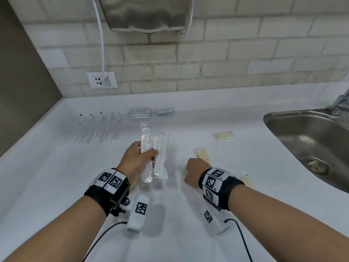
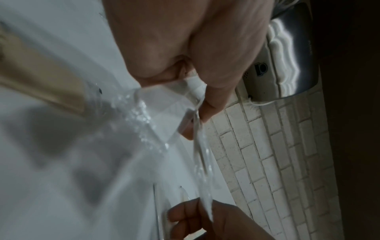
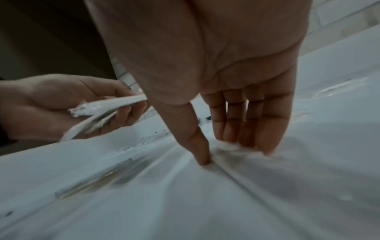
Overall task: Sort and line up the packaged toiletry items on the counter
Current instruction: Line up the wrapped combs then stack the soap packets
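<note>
Left hand [image 1: 136,161] gripping two wrapped combs [image 1: 154,156] above the white bench [image 1: 56,167]. Right hand [image 1: 194,172], fingers straight and together, pressing fingertips [image 3: 265,142] onto a clear packet [image 3: 230,148] lying on the bench. Beige packet [image 1: 203,155] just beyond.

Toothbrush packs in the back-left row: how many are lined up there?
5 toothbrush packs, side by side in one row at the back left of the counter, left of the sachet stacks. They are faint against the white; another could be missed.
</note>
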Action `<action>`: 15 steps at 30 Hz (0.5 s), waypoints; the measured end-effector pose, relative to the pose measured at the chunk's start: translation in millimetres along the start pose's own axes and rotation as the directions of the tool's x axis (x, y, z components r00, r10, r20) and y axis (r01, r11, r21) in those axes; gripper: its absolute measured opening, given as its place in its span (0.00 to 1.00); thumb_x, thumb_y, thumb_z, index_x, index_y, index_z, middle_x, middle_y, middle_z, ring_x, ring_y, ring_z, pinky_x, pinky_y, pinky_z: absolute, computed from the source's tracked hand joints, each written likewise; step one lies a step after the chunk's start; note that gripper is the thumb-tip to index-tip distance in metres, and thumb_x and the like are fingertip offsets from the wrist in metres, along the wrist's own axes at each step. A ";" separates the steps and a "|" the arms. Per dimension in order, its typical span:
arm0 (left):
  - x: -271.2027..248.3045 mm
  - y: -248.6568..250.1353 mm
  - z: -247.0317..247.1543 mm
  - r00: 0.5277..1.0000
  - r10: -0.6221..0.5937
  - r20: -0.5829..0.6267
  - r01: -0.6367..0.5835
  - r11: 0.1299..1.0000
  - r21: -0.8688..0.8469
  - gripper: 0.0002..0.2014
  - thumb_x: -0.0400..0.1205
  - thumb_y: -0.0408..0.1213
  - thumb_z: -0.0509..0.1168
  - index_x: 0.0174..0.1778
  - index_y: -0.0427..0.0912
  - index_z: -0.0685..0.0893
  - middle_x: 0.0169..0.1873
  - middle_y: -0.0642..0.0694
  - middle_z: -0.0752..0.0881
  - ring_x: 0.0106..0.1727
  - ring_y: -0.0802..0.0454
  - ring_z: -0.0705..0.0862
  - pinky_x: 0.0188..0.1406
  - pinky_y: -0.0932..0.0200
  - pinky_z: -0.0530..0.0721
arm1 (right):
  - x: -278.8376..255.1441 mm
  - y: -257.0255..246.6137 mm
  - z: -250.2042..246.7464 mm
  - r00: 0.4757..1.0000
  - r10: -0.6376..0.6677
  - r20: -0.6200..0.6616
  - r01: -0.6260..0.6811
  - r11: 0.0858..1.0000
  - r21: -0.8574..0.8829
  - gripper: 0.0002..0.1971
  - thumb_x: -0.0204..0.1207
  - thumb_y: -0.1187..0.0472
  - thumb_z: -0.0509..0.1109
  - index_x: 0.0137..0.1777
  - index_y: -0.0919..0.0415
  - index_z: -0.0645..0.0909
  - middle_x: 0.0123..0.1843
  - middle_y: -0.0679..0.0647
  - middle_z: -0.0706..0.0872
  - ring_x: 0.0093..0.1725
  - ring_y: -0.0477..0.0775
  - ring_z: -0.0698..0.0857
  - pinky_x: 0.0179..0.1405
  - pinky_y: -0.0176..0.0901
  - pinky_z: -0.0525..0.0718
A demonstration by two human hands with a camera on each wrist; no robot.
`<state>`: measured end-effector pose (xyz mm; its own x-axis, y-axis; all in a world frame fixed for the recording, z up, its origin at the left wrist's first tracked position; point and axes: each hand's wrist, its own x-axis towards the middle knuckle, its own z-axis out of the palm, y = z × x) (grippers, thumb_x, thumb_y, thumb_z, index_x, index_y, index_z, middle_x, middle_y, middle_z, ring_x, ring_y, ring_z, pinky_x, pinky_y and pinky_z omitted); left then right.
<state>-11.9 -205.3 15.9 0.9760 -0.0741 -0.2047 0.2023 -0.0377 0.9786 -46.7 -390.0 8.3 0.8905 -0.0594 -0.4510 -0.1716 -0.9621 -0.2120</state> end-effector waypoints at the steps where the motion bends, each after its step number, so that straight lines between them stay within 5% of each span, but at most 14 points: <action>1: 2.3 1.6 -3.3 1.000 0.003 -0.005 -0.003 1.000 0.009 0.16 0.76 0.28 0.72 0.59 0.34 0.79 0.46 0.35 0.87 0.41 0.44 0.86 0.38 0.52 0.84 | 3.0 -1.3 -1.2 1.000 0.011 0.022 -0.011 1.000 0.012 0.12 0.75 0.67 0.65 0.31 0.60 0.68 0.32 0.52 0.75 0.31 0.51 0.77 0.24 0.35 0.71; 3: 7.6 5.3 -11.0 1.000 0.002 -0.019 -0.001 1.000 0.029 0.13 0.76 0.28 0.72 0.55 0.34 0.79 0.41 0.37 0.86 0.38 0.45 0.85 0.36 0.54 0.84 | 9.4 -0.8 -4.5 0.996 0.039 0.075 -0.043 0.998 0.056 0.16 0.70 0.64 0.70 0.28 0.59 0.66 0.27 0.51 0.71 0.25 0.50 0.71 0.23 0.34 0.67; 7: 20.1 9.4 -33.3 0.999 -0.012 -0.035 0.017 0.985 0.170 0.05 0.76 0.29 0.71 0.44 0.35 0.81 0.31 0.40 0.82 0.26 0.48 0.79 0.21 0.62 0.75 | 17.7 -3.1 -11.2 0.983 0.067 0.168 -0.073 0.997 0.027 0.12 0.58 0.59 0.73 0.27 0.57 0.70 0.28 0.52 0.74 0.29 0.55 0.77 0.30 0.38 0.73; 10: 34.4 8.8 -50.1 0.997 -0.057 -0.046 0.066 0.972 0.225 0.06 0.75 0.30 0.71 0.45 0.34 0.81 0.30 0.41 0.82 0.25 0.49 0.78 0.21 0.62 0.72 | 25.8 -8.7 -23.2 0.979 0.009 0.204 0.003 0.998 -0.057 0.10 0.68 0.63 0.72 0.30 0.60 0.74 0.34 0.55 0.77 0.32 0.55 0.78 0.29 0.37 0.73; 12: 48.2 10.4 -57.5 0.995 -0.074 -0.072 0.090 0.965 0.246 0.09 0.75 0.31 0.71 0.48 0.31 0.83 0.32 0.39 0.82 0.29 0.47 0.78 0.23 0.62 0.70 | 33.1 -12.6 -37.1 0.977 -0.075 0.200 0.078 0.997 -0.007 0.09 0.73 0.59 0.74 0.36 0.59 0.78 0.39 0.54 0.80 0.41 0.56 0.80 0.33 0.37 0.76; 15: 73.7 18.7 -58.9 0.995 -0.077 -0.068 0.091 0.969 0.231 0.13 0.73 0.30 0.71 0.48 0.23 0.84 0.36 0.32 0.84 0.38 0.40 0.81 0.36 0.52 0.76 | 58.6 -17.3 -60.7 0.980 -0.106 0.168 0.053 0.954 0.295 0.09 0.72 0.58 0.77 0.44 0.61 0.80 0.32 0.53 0.81 0.30 0.52 0.79 0.38 0.40 0.82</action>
<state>68.5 -152.8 20.4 0.9606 -0.0028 -0.2778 0.2665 -0.2735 0.9242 34.0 -393.0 38.1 0.8203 0.0886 -0.5651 -0.2412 -0.8422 -0.4821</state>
